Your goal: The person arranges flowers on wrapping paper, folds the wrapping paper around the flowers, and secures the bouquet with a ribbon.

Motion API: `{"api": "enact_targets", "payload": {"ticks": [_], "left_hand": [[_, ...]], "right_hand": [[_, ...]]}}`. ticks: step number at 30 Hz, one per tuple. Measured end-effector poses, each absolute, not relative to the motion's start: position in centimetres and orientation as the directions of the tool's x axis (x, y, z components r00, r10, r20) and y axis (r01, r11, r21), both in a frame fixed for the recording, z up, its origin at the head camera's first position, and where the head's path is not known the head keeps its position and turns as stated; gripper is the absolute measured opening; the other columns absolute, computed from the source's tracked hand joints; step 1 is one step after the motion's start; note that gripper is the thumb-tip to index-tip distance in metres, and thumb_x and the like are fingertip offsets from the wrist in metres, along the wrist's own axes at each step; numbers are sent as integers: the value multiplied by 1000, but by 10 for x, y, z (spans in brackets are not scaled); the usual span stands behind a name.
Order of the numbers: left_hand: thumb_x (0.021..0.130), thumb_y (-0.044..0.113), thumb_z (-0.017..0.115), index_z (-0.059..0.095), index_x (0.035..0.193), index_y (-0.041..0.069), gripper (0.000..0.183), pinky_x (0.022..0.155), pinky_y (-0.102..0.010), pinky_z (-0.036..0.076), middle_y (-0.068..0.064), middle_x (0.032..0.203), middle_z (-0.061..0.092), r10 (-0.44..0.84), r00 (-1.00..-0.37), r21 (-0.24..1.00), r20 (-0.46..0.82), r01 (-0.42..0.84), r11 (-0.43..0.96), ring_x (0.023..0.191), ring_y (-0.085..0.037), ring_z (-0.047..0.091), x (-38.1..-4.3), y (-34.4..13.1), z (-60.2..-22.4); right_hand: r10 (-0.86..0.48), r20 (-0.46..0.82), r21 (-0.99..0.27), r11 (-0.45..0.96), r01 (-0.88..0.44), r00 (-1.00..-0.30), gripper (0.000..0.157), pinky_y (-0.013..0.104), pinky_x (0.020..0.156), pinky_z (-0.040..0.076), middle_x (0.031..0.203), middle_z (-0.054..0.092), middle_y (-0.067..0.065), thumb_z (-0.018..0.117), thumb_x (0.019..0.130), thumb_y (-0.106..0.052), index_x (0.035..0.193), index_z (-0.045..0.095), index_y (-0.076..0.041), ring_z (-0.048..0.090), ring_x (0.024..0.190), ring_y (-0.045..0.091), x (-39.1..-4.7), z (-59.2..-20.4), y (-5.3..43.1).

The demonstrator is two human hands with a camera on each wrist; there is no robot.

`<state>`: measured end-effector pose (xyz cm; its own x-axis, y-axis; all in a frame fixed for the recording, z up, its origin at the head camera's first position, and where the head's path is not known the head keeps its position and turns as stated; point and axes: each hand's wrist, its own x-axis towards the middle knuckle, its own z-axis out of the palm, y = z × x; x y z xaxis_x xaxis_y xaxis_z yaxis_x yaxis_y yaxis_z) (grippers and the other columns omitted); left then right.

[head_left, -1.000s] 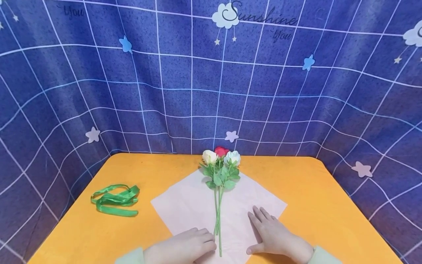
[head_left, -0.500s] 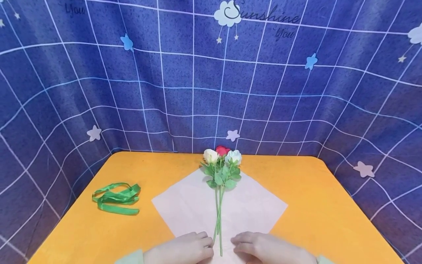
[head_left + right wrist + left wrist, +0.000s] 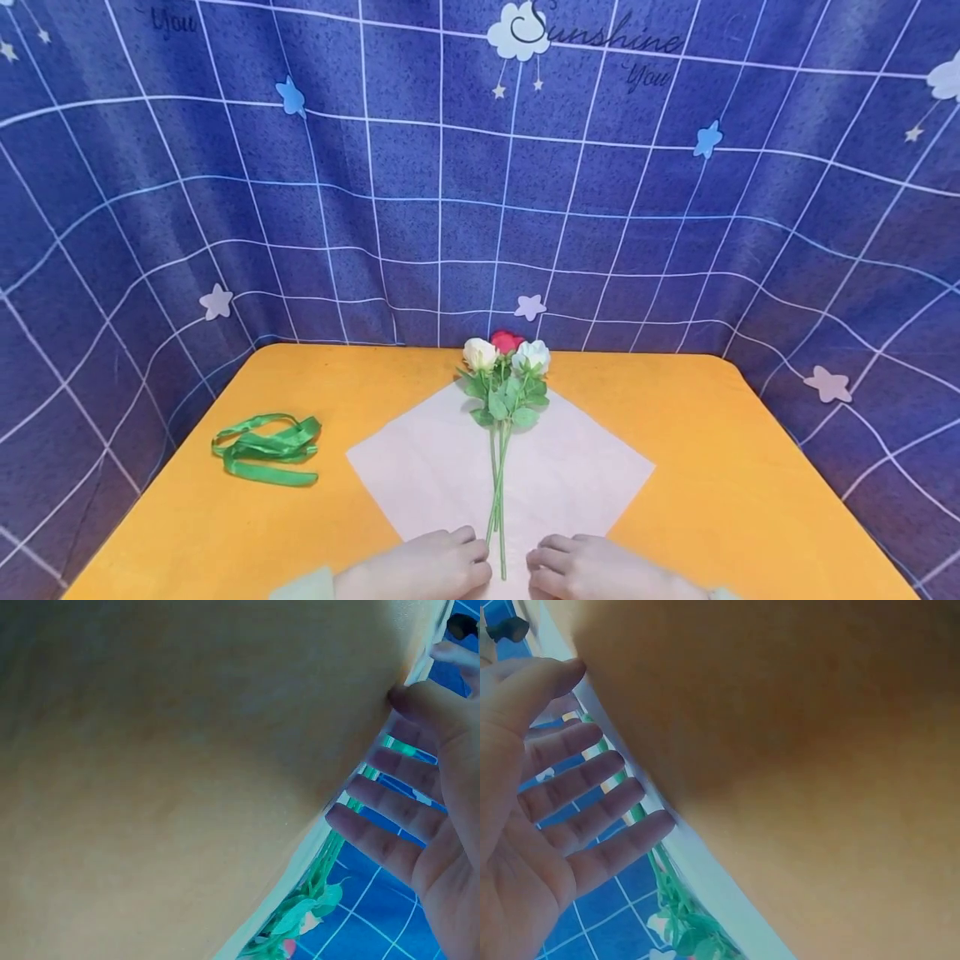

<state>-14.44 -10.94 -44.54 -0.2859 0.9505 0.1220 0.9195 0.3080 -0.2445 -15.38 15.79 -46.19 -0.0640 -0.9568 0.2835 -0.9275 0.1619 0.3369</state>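
Three artificial roses, one cream (image 3: 480, 355), one red (image 3: 506, 341) and one pale blue (image 3: 531, 357), lie bunched on a pale pink sheet of paper (image 3: 420, 458). Their green stems (image 3: 502, 517) cross and point toward the person. Beside the stem ends on the left is my left hand (image 3: 442, 563); in the left wrist view its spread fingers (image 3: 622, 851) touch the paper with their tips. On the other side my right hand (image 3: 592, 567) rests its fingertips on the paper, fingers (image 3: 375, 836) spread in the right wrist view. Neither hand holds anything.
A loose heap of green ribbon (image 3: 270, 450) lies on the orange table (image 3: 172, 517) to the left of the paper. Behind and at both sides hangs a blue gridded curtain (image 3: 405, 233) with stars and clouds.
The right hand has moved left and nearer the person, from the paper's right side to beside the stem ends. My left hand stays almost in place; flowers and ribbon lie as before.
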Motion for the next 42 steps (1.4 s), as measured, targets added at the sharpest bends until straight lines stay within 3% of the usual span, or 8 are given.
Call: {"api": "enact_targets", "payload": {"ticks": [6, 12, 16, 19, 22, 29, 35, 42], "left_hand": [[86, 33, 59, 55, 84, 23, 11, 50, -12, 24, 14, 83, 48, 937, -334, -205, 103, 915, 349, 72, -1, 40, -144, -107, -448], [75, 24, 69, 54, 77, 23, 16, 54, -11, 28, 15, 77, 48, 895, -429, -105, 125, 891, 442, 69, 0, 39, -145, -107, -450], [79, 16, 66, 53, 69, 21, 17, 54, -8, 29, 16, 65, 45, 861, -481, 74, 166, 876, 476, 61, 2, 38, -148, -108, -450], [85, 15, 61, 50, 67, 20, 21, 53, -10, 31, 16, 58, 41, 814, -557, 234, 165, 823, 517, 56, 3, 38, -149, -108, -448], [88, 16, 59, 46, 67, 19, 24, 51, -11, 31, 16, 55, 35, 760, -635, 350, 138, 749, 562, 51, 3, 35, -150, -109, -446], [88, 11, 56, 40, 66, 15, 28, 46, -14, 27, 13, 54, 27, 642, -758, 529, 112, 592, 607, 49, 1, 28, -155, -111, -447], [90, 13, 56, 40, 66, 14, 29, 45, -17, 26, 12, 55, 30, 571, -819, 572, 57, 496, 654, 48, -1, 28, -160, -110, -450], [89, 18, 62, 45, 68, 14, 27, 49, -22, 36, 8, 56, 41, 518, -854, 469, 34, 472, 747, 52, -5, 39, -160, -105, -457]], "right_hand": [[-940, 327, 259, 188, -947, -97, 2, 6, 63, 42, 92, 58, -12, 61, 88, -21, 90, 61, -19, 54, 83, 1, -153, -461, 157], [-880, 390, 8, 296, -955, -270, 14, 8, 71, 47, 89, 62, -11, 65, 81, -9, 92, 61, -16, 60, 83, -2, -154, -459, 160], [-841, 361, -156, 372, -915, -403, 15, 4, 66, 42, 81, 58, -14, 66, 79, -8, 89, 61, -19, 52, 73, -7, -153, -459, 162], [-805, 346, -230, 425, -875, -482, 16, 1, 59, 33, 70, 45, -18, 65, 79, -9, 80, 56, -23, 41, 64, -9, -153, -459, 162], [-780, 347, -268, 450, -852, -521, 18, 1, 56, 28, 67, 37, -19, 63, 84, -13, 76, 52, -24, 35, 61, -9, -155, -460, 162], [-726, 343, -420, 449, -789, -595, 16, 1, 52, 29, 63, 35, -21, 57, 93, -14, 79, 51, -21, 32, 56, -11, -159, -460, 160], [-644, 298, -454, 554, -698, -705, 16, 6, 48, 28, 59, 31, -21, 58, 91, -13, 78, 52, -19, 30, 53, -8, -163, -463, 155], [-597, 207, -412, 665, -623, -775, 18, 12, 48, 33, 56, 39, -17, 61, 88, -14, 71, 54, -17, 34, 50, -4, -166, -467, 148]]}}
